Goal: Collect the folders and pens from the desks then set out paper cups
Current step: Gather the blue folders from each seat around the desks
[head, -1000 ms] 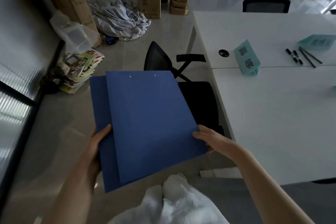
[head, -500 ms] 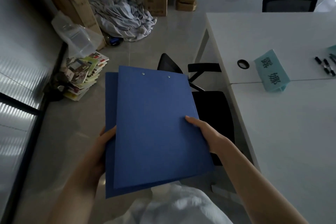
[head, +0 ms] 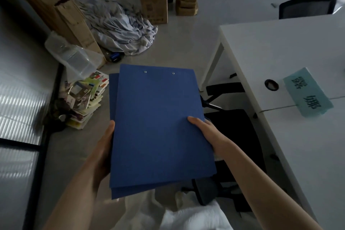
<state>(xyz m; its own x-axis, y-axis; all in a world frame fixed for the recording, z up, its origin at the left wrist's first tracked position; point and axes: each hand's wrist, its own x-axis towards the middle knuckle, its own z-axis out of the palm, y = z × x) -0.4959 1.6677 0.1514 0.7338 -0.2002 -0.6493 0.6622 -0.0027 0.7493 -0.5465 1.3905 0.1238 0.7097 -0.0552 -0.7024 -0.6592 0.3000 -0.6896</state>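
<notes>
- Two blue folders [head: 158,127], stacked and nearly squared, held over the floor beside the desk [head: 280,46].
- Left hand [head: 104,147] grips their left edge; right hand [head: 209,134] grips the right, thumb on top.
- Folders partly collected at least; no pens or cups in view, so those steps look undone.

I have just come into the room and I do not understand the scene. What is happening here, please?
A person is standing beside a white desk and holding two blue folders, one stacked on the other. The left hand grips their left edge and the right hand grips the right edge, with the thumb on top. A teal name card stands on the desk, and a black chair is tucked beside it. No pens or cups are in view.
</notes>
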